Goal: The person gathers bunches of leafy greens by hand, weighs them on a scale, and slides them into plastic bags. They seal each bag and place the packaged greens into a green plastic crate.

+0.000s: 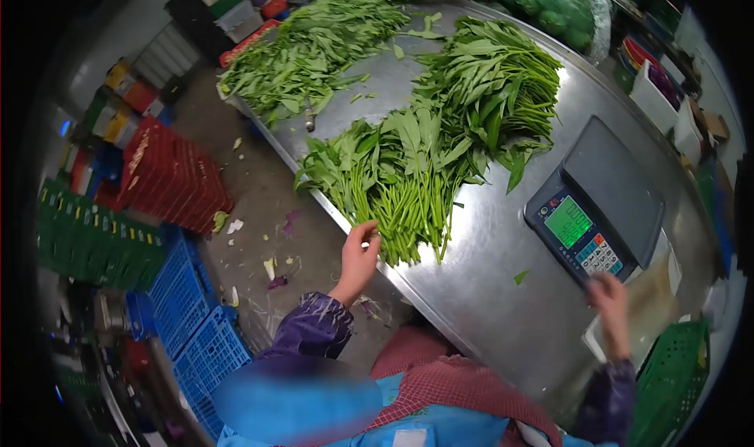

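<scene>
My left hand (361, 260) is at the near table edge, beside the cut stem ends of a bunch of leafy greens (397, 184). Its fingers are loosely curved, with a gap between thumb and forefinger, and I see nothing held in it. Motion smears my right hand (610, 309), which is just below the keypad of a digital scale (616, 192); its fingers cannot be made out. The scale's display glows green and its dark platform bears nothing. Behind the near bunch, a second heap of long-stemmed greens (495, 86) lies with stems pointing right.
A larger leafy pile (314, 50) covers the table's far left corner, with a knife (309, 115) beside it. Netted green vegetables (542, 7) stand at the back. Red crates (169, 168) and blue crates (184, 290) are left; a green crate (671, 380) is at right.
</scene>
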{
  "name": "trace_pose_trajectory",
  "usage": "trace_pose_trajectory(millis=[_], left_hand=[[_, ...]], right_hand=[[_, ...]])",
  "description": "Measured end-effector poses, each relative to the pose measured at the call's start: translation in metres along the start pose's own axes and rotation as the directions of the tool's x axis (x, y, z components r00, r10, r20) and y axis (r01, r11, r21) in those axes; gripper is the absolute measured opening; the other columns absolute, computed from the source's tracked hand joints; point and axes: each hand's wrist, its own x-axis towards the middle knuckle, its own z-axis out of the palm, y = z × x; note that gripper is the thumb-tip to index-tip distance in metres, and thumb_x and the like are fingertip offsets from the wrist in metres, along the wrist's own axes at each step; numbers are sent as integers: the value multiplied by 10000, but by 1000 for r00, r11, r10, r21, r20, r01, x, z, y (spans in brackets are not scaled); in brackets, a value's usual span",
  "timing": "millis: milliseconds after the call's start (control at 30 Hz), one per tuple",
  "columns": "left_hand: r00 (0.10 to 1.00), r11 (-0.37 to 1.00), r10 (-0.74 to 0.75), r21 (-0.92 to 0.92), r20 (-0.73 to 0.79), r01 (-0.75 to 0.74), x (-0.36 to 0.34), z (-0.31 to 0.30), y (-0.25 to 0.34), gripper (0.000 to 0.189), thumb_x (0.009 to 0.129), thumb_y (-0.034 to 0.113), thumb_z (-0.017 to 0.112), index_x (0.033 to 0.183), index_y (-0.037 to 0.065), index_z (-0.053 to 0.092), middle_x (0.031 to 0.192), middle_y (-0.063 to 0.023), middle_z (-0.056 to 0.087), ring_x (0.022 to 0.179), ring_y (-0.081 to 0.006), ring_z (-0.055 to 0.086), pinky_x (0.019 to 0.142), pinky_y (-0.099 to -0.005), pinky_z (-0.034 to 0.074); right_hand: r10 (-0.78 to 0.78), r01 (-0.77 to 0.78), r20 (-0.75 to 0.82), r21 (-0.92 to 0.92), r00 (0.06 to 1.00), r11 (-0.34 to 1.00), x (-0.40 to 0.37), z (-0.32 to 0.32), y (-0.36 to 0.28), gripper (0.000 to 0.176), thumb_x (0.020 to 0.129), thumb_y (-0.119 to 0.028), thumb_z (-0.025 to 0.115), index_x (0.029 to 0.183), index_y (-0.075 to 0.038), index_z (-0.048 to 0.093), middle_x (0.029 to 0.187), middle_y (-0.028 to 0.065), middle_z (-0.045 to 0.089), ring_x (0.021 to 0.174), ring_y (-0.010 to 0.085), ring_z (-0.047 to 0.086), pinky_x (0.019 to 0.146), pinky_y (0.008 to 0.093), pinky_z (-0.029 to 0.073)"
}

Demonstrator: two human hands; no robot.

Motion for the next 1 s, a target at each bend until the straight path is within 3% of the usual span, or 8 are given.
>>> trace_pose_trajectory(millis=[100,200,267,333,533,600,867,1000], left_hand=[[887,699,410,551,213,-455,18,3,17,299,772,90,574,1061,19,538,939,-128,492,867,-278,511,748,-325,422],[891,626,334,634,308,-454,24,12,41,301,763,133,602,1035,15,552,949,-142,488,925,-304,463,797,-365,393],[897,652,321,617,304,-442,26,16,34,352,751,147,611,1042,-31,525,1002,-164,489,934,-317,453,814,-382,382],[884,674,357,572,300,-467,24,23,32,404,749,146,607,1086,-41,486,1038,-173,489,948,-327,447,834,-403,368],[885,801,294,412,360,-434,4,40,28,429,747,111,603,1121,-43,461,1160,-212,440,1058,-352,416,895,-420,345],[852,817,306,342,425,-464,6,35,30,420,749,110,603,1117,-43,469,1173,-206,434,1073,-352,412,898,-426,343],[853,814,350,326,386,-481,39,2,20,329,720,44,591,1041,-3,536,1082,-117,518,1005,-298,460,864,-389,374],[827,759,352,382,439,-526,35,15,16,338,709,36,584,1044,7,547,1062,-101,527,962,-285,464,837,-377,377]], right_hand=[[127,-125,396,-31,909,992,64,125,-11,475,827,-258,573,1165,54,457,1043,122,570,892,174,553,750,273,453],[252,-204,450,-154,856,967,111,215,-31,624,837,-405,542,1224,60,388,1137,147,518,979,212,523,806,301,446],[297,-244,394,-178,870,953,134,260,-34,657,806,-397,595,1222,63,379,1114,164,522,986,221,518,833,306,432],[61,-173,467,200,882,964,124,291,-72,720,759,-369,663,1210,95,347,1101,199,514,998,250,517,871,319,413],[182,-163,208,-103,961,981,137,315,-68,657,706,-223,723,1179,64,369,1096,170,524,984,220,524,852,308,425],[89,-150,361,144,928,978,147,301,-47,601,682,-173,739,1146,46,427,1051,134,559,950,196,542,831,288,435],[220,-363,520,190,825,912,148,273,-64,509,713,-144,713,1139,14,483,1026,79,587,911,143,552,825,266,430],[35,-93,467,102,884,990,139,302,-83,594,660,-246,754,1103,27,468,1017,114,583,912,188,556,813,293,441]])
